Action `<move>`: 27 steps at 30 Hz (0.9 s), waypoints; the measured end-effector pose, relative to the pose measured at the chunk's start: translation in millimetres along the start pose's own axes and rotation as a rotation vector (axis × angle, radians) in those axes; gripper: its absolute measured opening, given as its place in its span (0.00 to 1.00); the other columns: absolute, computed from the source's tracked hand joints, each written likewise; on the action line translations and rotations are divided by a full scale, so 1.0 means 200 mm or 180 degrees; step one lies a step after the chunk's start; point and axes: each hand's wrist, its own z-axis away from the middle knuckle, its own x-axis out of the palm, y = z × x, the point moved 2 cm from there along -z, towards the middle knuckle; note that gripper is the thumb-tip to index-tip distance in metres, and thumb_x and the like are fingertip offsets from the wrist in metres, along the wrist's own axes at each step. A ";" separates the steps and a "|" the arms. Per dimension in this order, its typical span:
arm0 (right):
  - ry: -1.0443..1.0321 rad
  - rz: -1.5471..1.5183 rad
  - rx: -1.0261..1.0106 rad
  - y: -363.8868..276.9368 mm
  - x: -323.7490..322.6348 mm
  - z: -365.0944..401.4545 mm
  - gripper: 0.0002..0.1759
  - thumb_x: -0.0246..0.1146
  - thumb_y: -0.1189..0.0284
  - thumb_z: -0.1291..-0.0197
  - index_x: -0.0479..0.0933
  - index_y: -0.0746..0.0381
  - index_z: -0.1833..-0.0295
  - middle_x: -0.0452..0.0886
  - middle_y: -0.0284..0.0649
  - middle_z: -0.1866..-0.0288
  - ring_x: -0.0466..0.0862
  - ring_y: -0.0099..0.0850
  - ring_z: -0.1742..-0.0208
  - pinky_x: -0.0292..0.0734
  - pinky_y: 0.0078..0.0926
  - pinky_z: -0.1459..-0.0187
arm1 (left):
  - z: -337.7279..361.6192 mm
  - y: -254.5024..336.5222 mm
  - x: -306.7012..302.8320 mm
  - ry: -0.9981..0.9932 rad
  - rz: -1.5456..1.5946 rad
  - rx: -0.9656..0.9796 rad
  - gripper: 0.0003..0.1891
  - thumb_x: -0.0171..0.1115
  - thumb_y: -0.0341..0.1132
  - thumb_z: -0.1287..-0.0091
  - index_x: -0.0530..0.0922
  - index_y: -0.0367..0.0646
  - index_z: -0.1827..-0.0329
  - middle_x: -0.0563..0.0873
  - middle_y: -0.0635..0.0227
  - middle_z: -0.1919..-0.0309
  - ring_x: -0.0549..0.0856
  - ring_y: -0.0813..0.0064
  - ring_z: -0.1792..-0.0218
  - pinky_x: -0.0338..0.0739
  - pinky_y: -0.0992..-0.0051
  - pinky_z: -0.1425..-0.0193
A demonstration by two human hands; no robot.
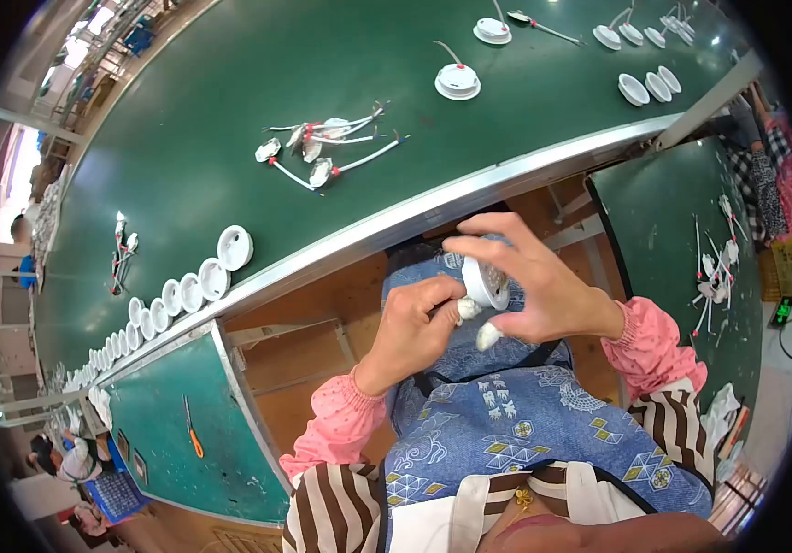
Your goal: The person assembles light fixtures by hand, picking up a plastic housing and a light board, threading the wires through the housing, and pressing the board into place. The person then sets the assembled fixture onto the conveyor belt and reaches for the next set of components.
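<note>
Above my lap, my left hand is closed, its thumb and index finger pinching the lower left edge of a white round plastic housing. The housing is tilted, and the details inside it are too small to make out. My right hand curves around the far side of the housing with its fingers apart. Its thumb, in a white finger cover, is below the housing and its index finger above. The left fingertips also carry white covers. Whether the right palm touches the housing is hard to see.
A green table with a metal edge is in front. On it lie white cables with red ties, a row of white housings and a wired housing. Orange-handled scissors lie left; more cables lie right.
</note>
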 end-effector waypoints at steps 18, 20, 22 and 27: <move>-0.0578 -0.2179 0.1463 0.11 0.14 0.03 0.31 0.76 0.76 0.53 0.77 0.61 0.40 0.74 0.35 0.44 0.79 0.26 0.45 0.80 0.24 0.48 | 0.10 -0.05 0.00 0.0162 0.0360 -0.0119 0.07 0.63 0.21 0.34 0.85 0.35 0.55 0.88 0.57 0.67 0.88 0.62 0.69 0.79 0.69 0.63; -0.0446 -0.2088 0.1327 0.12 0.15 0.04 0.28 0.74 0.72 0.49 0.77 0.61 0.40 0.75 0.36 0.45 0.79 0.27 0.46 0.80 0.26 0.49 | 0.10 -0.07 0.03 0.0204 0.0479 -0.0397 0.07 0.63 0.21 0.34 0.85 0.35 0.55 0.89 0.57 0.66 0.88 0.62 0.69 0.80 0.69 0.63; -0.0271 -0.1940 0.1197 0.14 0.18 0.05 0.26 0.71 0.68 0.44 0.77 0.62 0.40 0.76 0.38 0.45 0.80 0.29 0.45 0.78 0.29 0.46 | 0.09 -0.07 0.04 0.0323 0.0463 -0.0338 0.07 0.61 0.20 0.32 0.86 0.34 0.56 0.88 0.63 0.69 0.85 0.75 0.71 0.78 0.75 0.66; 0.0422 -0.1246 0.1077 0.14 0.28 0.04 0.15 0.63 0.66 0.32 0.79 0.65 0.47 0.79 0.38 0.54 0.79 0.26 0.53 0.75 0.28 0.49 | 0.08 -0.07 0.11 0.0449 0.0497 -0.0383 0.07 0.61 0.20 0.31 0.86 0.34 0.55 0.87 0.67 0.71 0.82 0.82 0.72 0.76 0.78 0.68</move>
